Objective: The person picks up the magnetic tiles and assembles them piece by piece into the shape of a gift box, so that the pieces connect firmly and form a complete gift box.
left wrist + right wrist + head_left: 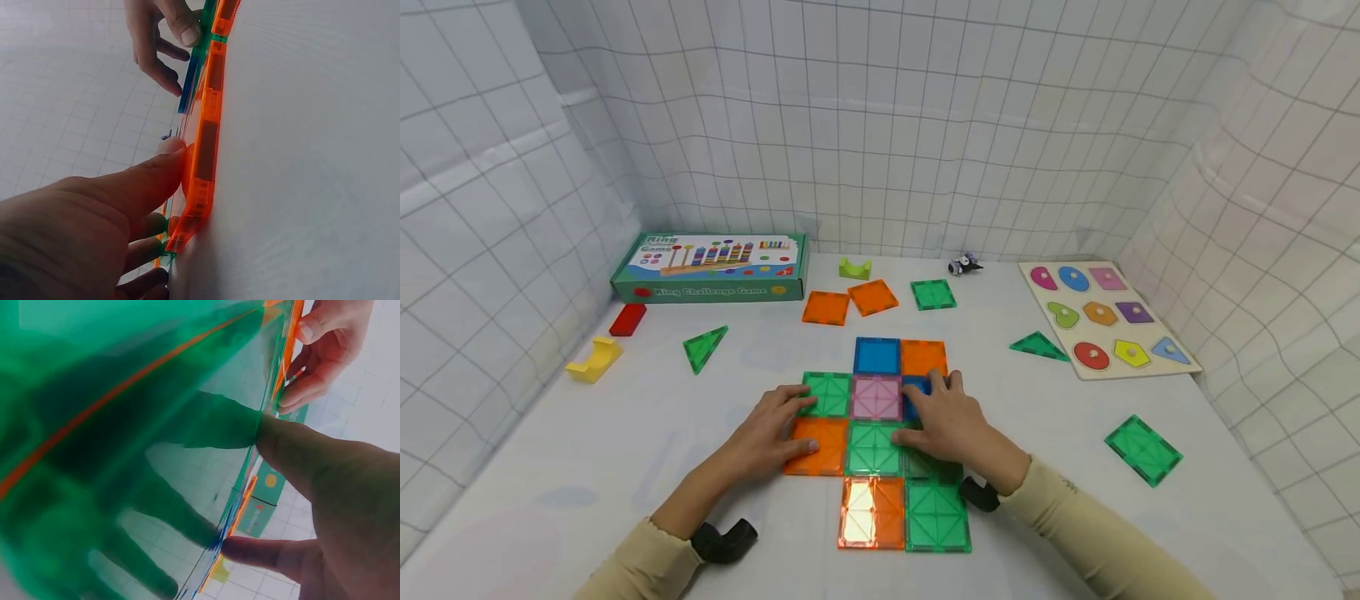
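Square translucent magnetic tiles lie edge to edge in a patch in the middle of the table, with a pink tile (877, 397) near its centre. My left hand (767, 433) rests at the patch's left side, its thumb on an orange tile (826, 433) and its fingertips on a green tile (829, 395). My right hand (951, 421) spreads over the right side. Its fingertips touch a blue tile (911, 408) and its thumb lies by a green tile (874, 448); the palm partly covers another green tile (931, 468). A blue tile (877, 357) and an orange tile (922, 356) form the far row.
Loose orange tiles (826, 308) and green pieces (933, 294) lie around the patch. A ring game box (715, 279) stands at the back left, near yellow (595, 360) and red (628, 320) blocks. A shape puzzle board (1101, 313) lies at the right.
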`<state>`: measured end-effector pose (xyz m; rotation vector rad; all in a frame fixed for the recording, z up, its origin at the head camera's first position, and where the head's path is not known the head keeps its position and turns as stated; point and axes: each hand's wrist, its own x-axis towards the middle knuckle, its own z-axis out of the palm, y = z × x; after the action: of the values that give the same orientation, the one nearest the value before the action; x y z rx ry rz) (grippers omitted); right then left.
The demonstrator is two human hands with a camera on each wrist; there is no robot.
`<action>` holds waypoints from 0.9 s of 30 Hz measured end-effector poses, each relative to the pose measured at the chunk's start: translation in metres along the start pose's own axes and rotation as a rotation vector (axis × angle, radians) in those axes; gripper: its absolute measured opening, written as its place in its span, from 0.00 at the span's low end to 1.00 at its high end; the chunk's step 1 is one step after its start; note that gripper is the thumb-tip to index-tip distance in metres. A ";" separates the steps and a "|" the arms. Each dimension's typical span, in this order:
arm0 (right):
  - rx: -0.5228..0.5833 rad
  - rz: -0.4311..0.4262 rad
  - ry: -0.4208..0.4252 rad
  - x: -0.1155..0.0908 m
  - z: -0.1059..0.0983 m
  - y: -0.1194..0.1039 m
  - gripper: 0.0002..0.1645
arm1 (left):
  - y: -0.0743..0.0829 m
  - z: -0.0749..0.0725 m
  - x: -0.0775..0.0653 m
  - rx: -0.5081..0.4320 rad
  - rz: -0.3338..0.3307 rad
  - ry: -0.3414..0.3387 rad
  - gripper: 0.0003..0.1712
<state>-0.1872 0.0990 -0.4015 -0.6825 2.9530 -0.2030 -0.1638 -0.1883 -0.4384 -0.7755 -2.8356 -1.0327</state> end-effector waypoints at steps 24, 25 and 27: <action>0.217 0.200 0.034 -0.033 0.013 -0.002 0.71 | -0.001 0.000 0.000 -0.008 0.005 0.003 0.33; 0.242 0.202 0.041 -0.033 0.014 -0.001 0.71 | -0.001 0.000 0.000 -0.009 0.006 0.001 0.33; 0.285 0.205 0.051 -0.034 0.014 -0.001 0.70 | -0.002 0.000 0.000 -0.012 0.005 -0.003 0.33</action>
<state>-0.1543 0.1119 -0.4132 -0.3407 2.9281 -0.6151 -0.1648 -0.1892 -0.4397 -0.7859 -2.8310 -1.0500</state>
